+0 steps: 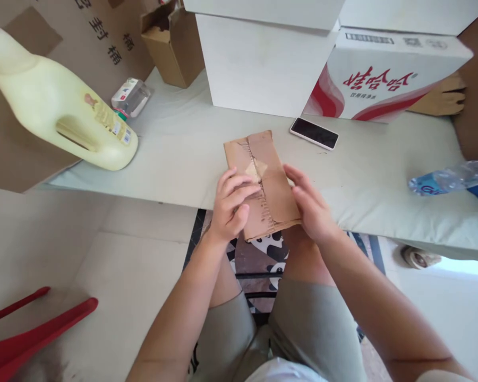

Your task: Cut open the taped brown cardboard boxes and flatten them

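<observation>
- The flat carton (265, 183) lay folded at the near edge of the pad (382, 175), its near end sticking out past the edge over the person's knees.
- The left hand (231, 204) rested on the carton's left side, fingers (239, 183) curled over the top face near a patch of tape, gripping that edge.
- The right hand (310, 204) pressed against the carton's right edge, fingers stretched along it; whether the thumb reached under to clamp it could not be told, perhaps only a flat push.
- A phone (314, 132) lay face up just beyond the carton, to the right, apart from it.
- A yellow jug (63, 111) lay tilted on its side at the far left, partly on the pad and leaning against brown cardboard (19, 154).
- A small clear bottle (130, 97) lay just behind the jug.
- A white box (263, 63) stood at the back of the pad, with a red-printed box (382, 74) tipped beside it on the right.
- An open brown box (171, 42) stood left of the white one.
- A water bottle (450, 178) lay on its side at the right edge.
- A red chair (19, 339) showed at the lower left on the floor.
- A panda-print stool (263, 254) showed between the knees.
</observation>
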Demonstrator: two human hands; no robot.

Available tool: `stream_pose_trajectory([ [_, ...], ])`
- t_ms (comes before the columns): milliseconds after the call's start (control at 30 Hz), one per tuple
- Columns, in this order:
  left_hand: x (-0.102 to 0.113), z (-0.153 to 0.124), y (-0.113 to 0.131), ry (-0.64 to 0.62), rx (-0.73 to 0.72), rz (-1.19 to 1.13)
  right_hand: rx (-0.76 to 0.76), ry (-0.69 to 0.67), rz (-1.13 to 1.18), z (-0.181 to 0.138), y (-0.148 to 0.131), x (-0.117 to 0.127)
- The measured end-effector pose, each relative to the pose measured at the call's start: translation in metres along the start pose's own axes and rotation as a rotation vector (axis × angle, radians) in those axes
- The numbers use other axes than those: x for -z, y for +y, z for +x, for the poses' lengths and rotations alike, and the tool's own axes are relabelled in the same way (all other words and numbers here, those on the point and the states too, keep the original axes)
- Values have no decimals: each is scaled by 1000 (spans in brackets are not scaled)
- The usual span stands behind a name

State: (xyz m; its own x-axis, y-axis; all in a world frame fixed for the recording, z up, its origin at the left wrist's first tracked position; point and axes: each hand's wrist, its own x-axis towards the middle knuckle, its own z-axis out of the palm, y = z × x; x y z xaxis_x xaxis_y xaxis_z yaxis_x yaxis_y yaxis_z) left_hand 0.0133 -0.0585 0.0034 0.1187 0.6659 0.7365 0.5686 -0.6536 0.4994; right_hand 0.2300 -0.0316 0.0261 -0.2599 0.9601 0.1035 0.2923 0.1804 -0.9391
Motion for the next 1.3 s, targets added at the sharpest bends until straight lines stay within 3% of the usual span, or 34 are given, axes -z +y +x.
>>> stream_pose_trajectory([
  [100,-14,-3,-5,86,11,34,-164,225,-315,4,20,8],
  [200,-21,-9,-4,145,28,52,-312,38,-714,8,27,9],
  [267,-22,-11,-2,166,26,46,-335,-128,-835,10,27,7],
  [333,-23,-11,0,165,34,52,-334,-173,-880,12,24,6],
  [433,-22,-10,1,165,37,66,-324,-64,-744,14,19,17],
  [533,-23,-8,4,173,34,64,-242,118,-204,13,3,37],
  [600,-26,-7,9,187,41,87,-85,197,238,11,-15,47],
  [667,-31,-5,15,225,56,119,98,231,460,8,-37,48],
  [800,-41,-4,27,257,126,172,277,189,295,9,-65,26],
  [967,-43,-8,29,222,145,189,221,15,-47,22,-58,-2],
  [1300,-50,-16,23,187,211,184,175,-51,-454,25,-64,-14],
])
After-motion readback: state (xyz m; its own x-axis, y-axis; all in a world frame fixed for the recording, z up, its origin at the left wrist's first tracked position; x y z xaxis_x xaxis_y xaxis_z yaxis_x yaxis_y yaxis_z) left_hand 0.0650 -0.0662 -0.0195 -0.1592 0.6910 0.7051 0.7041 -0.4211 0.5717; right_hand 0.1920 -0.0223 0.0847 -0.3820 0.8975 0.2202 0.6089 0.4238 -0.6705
